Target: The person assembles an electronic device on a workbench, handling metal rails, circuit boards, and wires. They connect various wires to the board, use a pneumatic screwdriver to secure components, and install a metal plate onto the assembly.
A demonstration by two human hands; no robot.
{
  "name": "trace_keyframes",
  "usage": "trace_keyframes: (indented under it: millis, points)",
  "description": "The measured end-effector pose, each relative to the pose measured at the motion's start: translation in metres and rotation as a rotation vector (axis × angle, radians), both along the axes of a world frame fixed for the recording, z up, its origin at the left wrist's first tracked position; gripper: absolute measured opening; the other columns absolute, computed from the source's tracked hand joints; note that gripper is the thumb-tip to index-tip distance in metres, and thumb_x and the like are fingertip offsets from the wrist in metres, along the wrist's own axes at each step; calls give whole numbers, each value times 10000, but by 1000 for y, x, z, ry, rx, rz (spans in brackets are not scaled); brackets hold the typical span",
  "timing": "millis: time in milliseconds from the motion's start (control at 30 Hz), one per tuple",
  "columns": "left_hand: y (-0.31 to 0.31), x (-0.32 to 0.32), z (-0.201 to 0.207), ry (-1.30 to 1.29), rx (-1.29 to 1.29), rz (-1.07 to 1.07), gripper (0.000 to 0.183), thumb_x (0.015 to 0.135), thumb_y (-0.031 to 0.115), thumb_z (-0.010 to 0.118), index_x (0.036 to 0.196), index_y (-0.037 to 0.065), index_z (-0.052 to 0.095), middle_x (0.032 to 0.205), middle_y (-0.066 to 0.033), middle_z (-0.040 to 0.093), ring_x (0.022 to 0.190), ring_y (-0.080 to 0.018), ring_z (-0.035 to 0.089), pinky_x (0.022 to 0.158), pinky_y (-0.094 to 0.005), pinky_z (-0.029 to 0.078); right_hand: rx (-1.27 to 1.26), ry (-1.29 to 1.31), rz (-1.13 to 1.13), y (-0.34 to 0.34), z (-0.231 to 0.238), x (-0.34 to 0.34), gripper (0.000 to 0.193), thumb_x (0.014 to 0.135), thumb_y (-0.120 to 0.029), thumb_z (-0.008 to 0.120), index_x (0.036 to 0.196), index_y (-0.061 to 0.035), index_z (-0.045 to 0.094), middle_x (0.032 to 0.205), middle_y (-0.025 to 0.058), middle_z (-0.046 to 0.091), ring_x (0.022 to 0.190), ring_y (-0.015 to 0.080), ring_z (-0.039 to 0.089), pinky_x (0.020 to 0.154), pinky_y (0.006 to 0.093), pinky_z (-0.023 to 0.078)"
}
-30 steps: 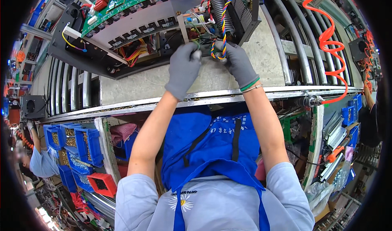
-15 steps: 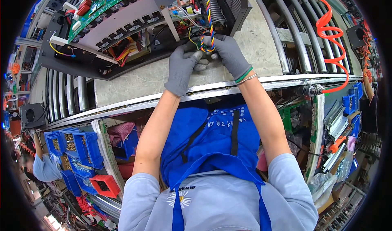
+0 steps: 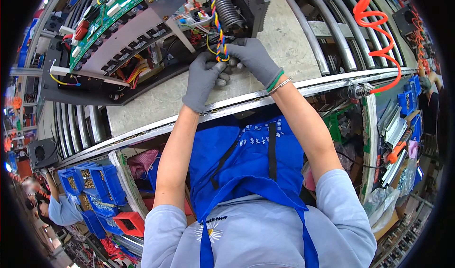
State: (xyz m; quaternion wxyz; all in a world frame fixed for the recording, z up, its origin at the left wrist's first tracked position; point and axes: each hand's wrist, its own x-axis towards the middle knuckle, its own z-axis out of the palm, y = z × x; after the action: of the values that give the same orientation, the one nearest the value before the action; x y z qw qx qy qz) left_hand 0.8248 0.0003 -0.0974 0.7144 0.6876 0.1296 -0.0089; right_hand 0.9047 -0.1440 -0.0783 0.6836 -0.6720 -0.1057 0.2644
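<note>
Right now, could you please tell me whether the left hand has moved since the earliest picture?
Yes: judged against the chassis post, the left hand has moved to the right.

White characters on blue apron, dark letters on shirt

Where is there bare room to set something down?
Pale grey board is bare between the black metal chassis and right-hand steel rollers, and, more narrowly, between chassis and silvery front rail at left. Crowded: around the twisted multicoloured cable.
</note>
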Motion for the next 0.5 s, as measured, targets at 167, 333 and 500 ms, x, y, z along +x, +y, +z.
trace_keyframes:
  millis: [167, 333, 500]
  points:
    - [-12, -6, -3, -169, 587, 132, 307, 849, 83, 650, 1125, -11, 557, 809, -104, 670, 596, -129, 619, 522, -238, 482, -30, 28, 0, -4, 0, 2, 287, 761, -282, 753, 790, -7, 677, 618, 23, 611, 510, 65, 538, 431, 205, 396]
    - [-20, -9, -19, -366, 570, 252, 457, 791, 89, 699, 1229, 64, 569, 901, -102, 660, 694, -137, 613, 638, -284, 506, -46, 42, 27, -5, 3, 4, 310, 777, -308, 738, 806, -6, 670, 624, 17, 609, 504, 62, 532, 413, 206, 389]
    - [-21, -9, -4, -266, 526, 168, 499, 798, 63, 671, 1275, 50, 526, 1002, -120, 630, 757, -139, 622, 666, -283, 513, -93, -37, 52, -1, 4, 1, 341, 799, -340, 721, 829, -5, 666, 647, 17, 617, 496, 61, 526, 423, 209, 402]
